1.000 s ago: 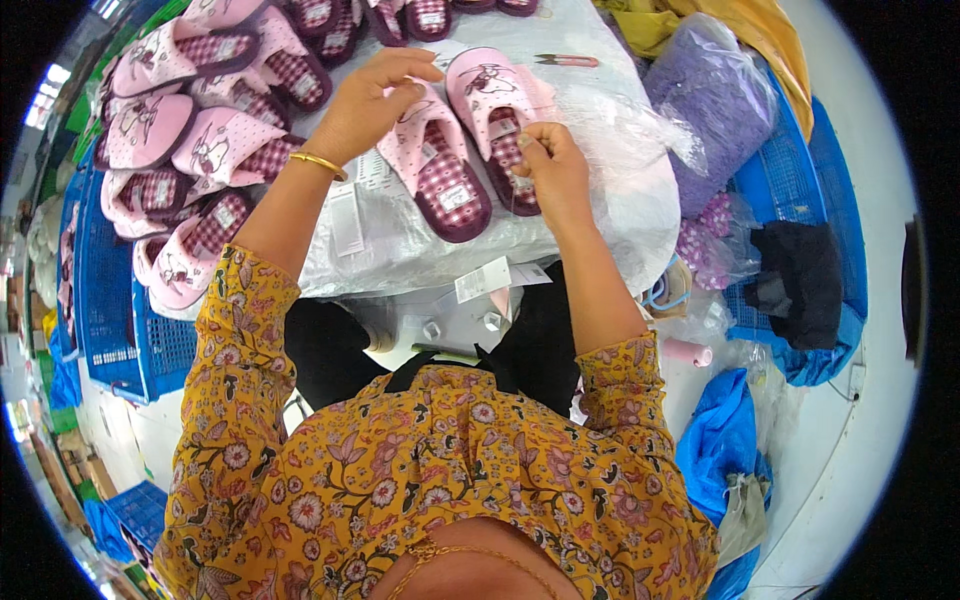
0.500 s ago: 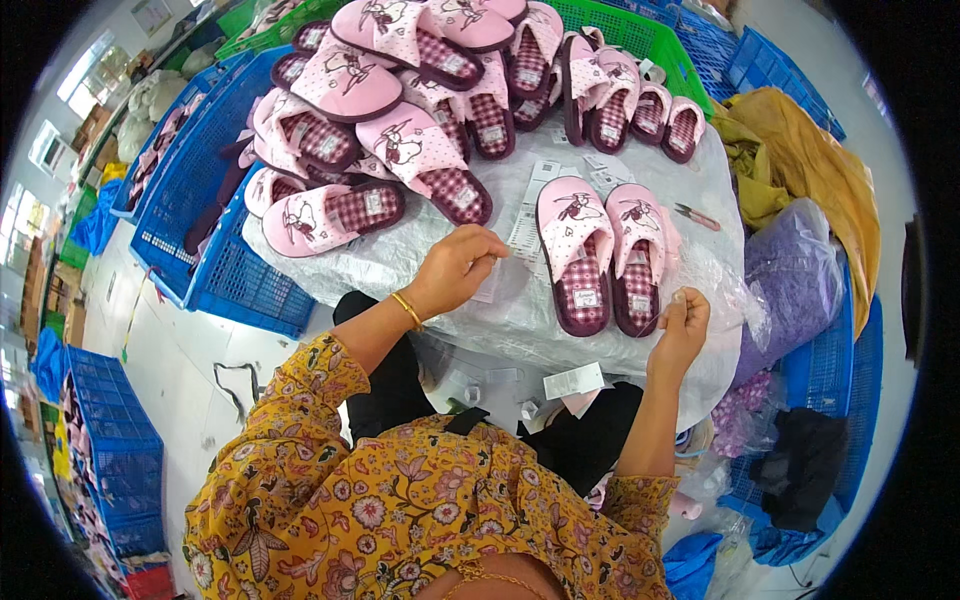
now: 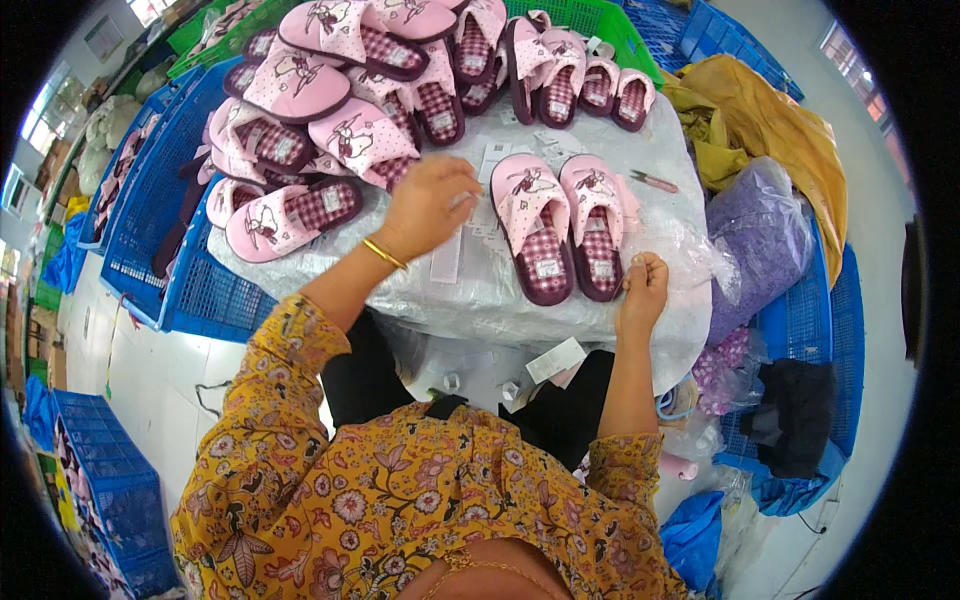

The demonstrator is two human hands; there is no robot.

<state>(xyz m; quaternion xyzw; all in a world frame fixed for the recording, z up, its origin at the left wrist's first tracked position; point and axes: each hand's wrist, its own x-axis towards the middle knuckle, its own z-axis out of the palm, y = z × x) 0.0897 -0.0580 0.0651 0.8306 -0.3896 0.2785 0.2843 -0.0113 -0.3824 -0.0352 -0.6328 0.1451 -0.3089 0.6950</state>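
Observation:
A pair of pink slippers [image 3: 560, 220] with plaid insoles lies side by side on a table covered in clear plastic sheet [image 3: 480, 290]. My left hand [image 3: 430, 200] hovers just left of the pair, over small white paper tags [image 3: 447, 258], fingers curled; whether it holds a tag I cannot tell. My right hand [image 3: 645, 285] rests closed at the table's near right edge beside the right slipper, pinching something small that I cannot make out.
A heap of pink slippers [image 3: 340, 110] fills the table's far left and back. Blue crates [image 3: 160, 220] stand to the left, a green crate [image 3: 590, 25] behind. Small scissors [image 3: 655, 182], a yellow cloth [image 3: 770, 120] and a purple bag [image 3: 755, 240] lie at right.
My left hand moved from the slipper pair to the left, over the paper tags. My right hand dropped from the slippers to the table's near edge. The view turned left.

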